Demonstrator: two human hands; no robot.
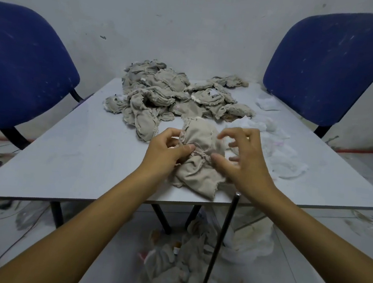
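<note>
Evidently held for seam work: pinching the beige fabric piece at its cinched waist with the left hand, with thumb and forefinger closed tight on the gathered seam, presumably to stop that spot slipping. Hovering at its 3 o'clock side with the right hand, with fingers spread and half hooked, gripping nothing visible, just brushing the cloth with the thumb tip. Probably poised to tug or smooth.

Lying on the table near the front edge, at 6 o'clock of the tabletop, within easy reach of both hands. Running lengthwise from 12 to 6 o'clock, with the rounded, fuller end toward 12 and the frayed, open end toward 6, just short of the edge.

Kept apart from the pile of similar pieces at 12 o'clock, likely as the one in work. Near white stuffing at 3 o'clock and a black rod leaning against the edge at 5 o'clock.
</note>
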